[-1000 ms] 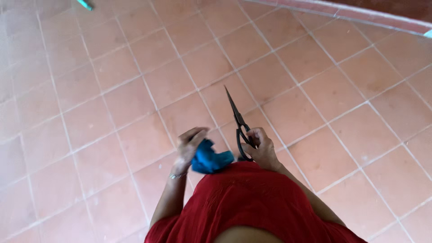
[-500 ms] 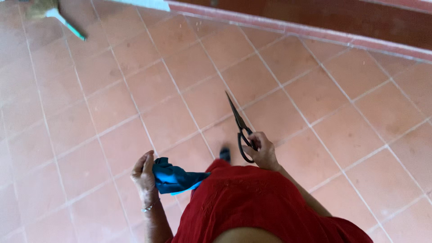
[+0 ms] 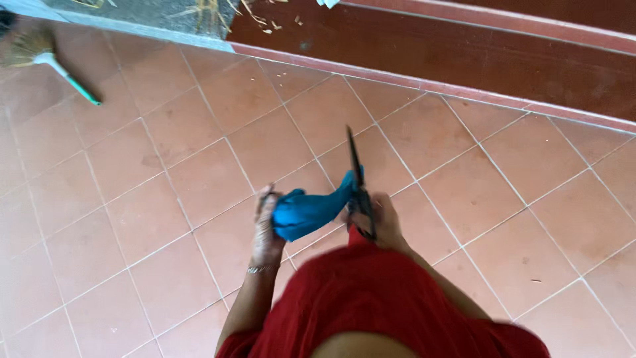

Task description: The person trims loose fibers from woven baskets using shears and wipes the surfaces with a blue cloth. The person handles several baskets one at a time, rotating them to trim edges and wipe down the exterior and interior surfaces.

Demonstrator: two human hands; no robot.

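Note:
My left hand (image 3: 267, 229) grips one end of a crumpled blue cloth (image 3: 308, 210), which stretches rightwards to my right hand. My right hand (image 3: 379, 222) holds black scissors (image 3: 358, 182) by the handles, blades pointing away from me and up over the tiled floor. The far end of the blue cloth meets the scissors near the handles. Whether the blades are around the cloth I cannot tell. My red garment (image 3: 377, 305) fills the lower middle of the view.
Terracotta floor tiles (image 3: 165, 172) spread all around. A broom with a white and green handle (image 3: 63, 74) lies at the upper left. A dark red raised step (image 3: 464, 59) runs across the top, with straw bits on grey ground (image 3: 152, 13) behind.
My left hand has brought the blue cloth up and to the right, against the scissors. The view has tilted up, showing the step and the broom.

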